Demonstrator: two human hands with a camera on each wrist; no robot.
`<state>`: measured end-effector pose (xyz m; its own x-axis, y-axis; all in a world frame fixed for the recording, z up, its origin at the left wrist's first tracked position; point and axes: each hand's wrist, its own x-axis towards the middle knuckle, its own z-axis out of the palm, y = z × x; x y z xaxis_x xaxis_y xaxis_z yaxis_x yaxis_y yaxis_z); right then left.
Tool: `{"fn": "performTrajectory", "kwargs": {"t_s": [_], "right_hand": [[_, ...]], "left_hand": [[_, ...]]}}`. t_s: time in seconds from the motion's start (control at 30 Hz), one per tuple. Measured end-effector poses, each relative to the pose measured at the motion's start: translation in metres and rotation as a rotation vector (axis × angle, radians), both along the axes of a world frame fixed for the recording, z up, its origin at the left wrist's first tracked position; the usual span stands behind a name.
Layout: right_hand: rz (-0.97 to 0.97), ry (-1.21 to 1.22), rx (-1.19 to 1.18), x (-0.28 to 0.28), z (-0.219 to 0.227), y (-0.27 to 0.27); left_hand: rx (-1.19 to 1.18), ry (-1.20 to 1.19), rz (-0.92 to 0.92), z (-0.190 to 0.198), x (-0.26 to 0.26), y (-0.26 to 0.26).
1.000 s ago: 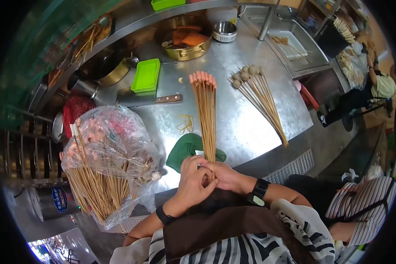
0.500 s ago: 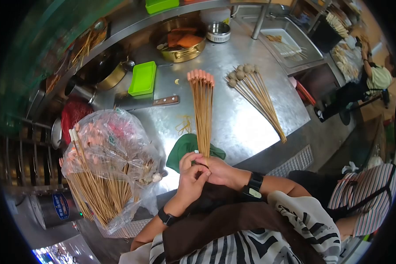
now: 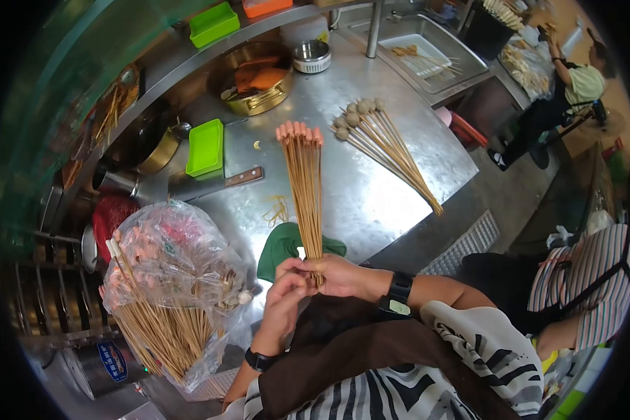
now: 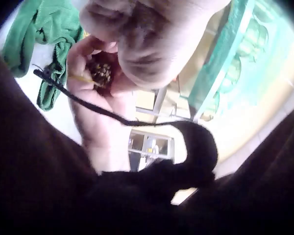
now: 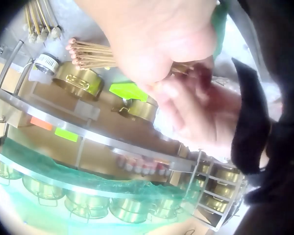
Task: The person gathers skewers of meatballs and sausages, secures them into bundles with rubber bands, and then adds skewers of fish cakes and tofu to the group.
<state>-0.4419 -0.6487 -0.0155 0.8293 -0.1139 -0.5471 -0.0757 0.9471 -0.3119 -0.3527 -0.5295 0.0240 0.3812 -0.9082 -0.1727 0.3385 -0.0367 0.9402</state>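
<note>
My right hand [image 3: 339, 276] grips a bundle of skewers [image 3: 306, 196] near its lower ends, pink sausage-like pieces at the far tips. The left hand [image 3: 281, 301] is at the bundle's bottom, thumb and fingers curled together. In the left wrist view, a thin yellow rubber band [image 4: 83, 79] runs across the right hand by the stick ends [image 4: 102, 73]; the left fingertips pinch at it, partly hidden. Under the bundle lies a green cloth [image 3: 276, 252]. Skewers with grey balls [image 3: 392, 154] lie to the right on the steel table [image 3: 371, 231].
A plastic bag of skewers [image 3: 182, 245] stands at the left. Behind are a cleaver [image 3: 241, 177], a green tray [image 3: 205, 148], a brass pot [image 3: 259, 103] and loose yellow bands [image 3: 276, 210]. A person [image 3: 574, 84] is at the far right; a striped sleeve [image 3: 588, 280] is nearer.
The head view has shifted, so the table's things sit further left. Both hands stay at the bundle's lower end; the left fingers have moved slightly around it.
</note>
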Motion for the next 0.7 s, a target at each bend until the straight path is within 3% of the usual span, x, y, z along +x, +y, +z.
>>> {"fn": "performTrajectory", "kwargs": {"t_s": [0.07, 0.1, 0.13, 0.2, 0.23, 0.27, 0.3, 0.33, 0.37, 0.4, 0.47, 0.57, 0.63, 0.67, 0.7], "right_hand": [[0.07, -0.217, 0.216, -0.007, 0.003, -0.009], [0.079, -0.219, 0.177, -0.009, 0.011, -0.014], [0.087, -0.218, 0.171, -0.014, 0.008, -0.018], [0.068, -0.235, 0.196, -0.02, -0.001, -0.027], [0.077, -0.173, 0.168, -0.022, -0.002, -0.03], [0.111, -0.118, 0.139, -0.025, -0.003, -0.034], [0.133, -0.063, 0.115, -0.029, 0.005, -0.037], [0.148, -0.081, 0.148, -0.034, -0.001, -0.039], [0.173, -0.068, 0.079, -0.036, 0.007, -0.04], [0.181, -0.007, 0.062, -0.039, 0.01, -0.042], [0.233, 0.014, -0.03, -0.051, -0.002, -0.049], [0.276, 0.088, -0.158, -0.057, -0.007, -0.049], [0.281, 0.173, -0.253, -0.057, -0.01, -0.049], [0.286, 0.183, -0.249, -0.056, -0.014, -0.049], [0.274, 0.129, -0.207, -0.058, -0.025, -0.05]], "left_hand": [[-0.179, 0.334, 0.067, 0.003, 0.007, 0.002], [-0.281, 0.477, 0.038, -0.004, 0.014, 0.0], [-0.289, 0.476, 0.043, -0.013, 0.021, -0.002], [-0.288, 0.759, -0.063, -0.033, 0.039, 0.004], [-0.016, 0.265, 0.013, -0.043, 0.042, 0.003], [0.159, 0.085, 0.052, -0.025, 0.033, -0.009], [0.011, 0.063, -0.021, -0.031, 0.033, -0.013], [0.004, -0.167, -0.063, -0.039, 0.033, -0.013], [-0.046, -0.643, -0.088, -0.032, 0.036, -0.018], [-0.301, -0.817, -0.059, -0.038, 0.043, -0.024], [0.129, -1.016, -0.153, -0.037, 0.046, -0.023], [0.358, -1.124, -0.187, -0.063, 0.041, -0.03], [0.357, -0.863, -0.454, -0.064, 0.036, -0.036], [0.334, -0.691, -0.491, -0.078, 0.03, -0.04], [0.344, -0.393, -0.569, -0.096, 0.022, -0.047]]}}
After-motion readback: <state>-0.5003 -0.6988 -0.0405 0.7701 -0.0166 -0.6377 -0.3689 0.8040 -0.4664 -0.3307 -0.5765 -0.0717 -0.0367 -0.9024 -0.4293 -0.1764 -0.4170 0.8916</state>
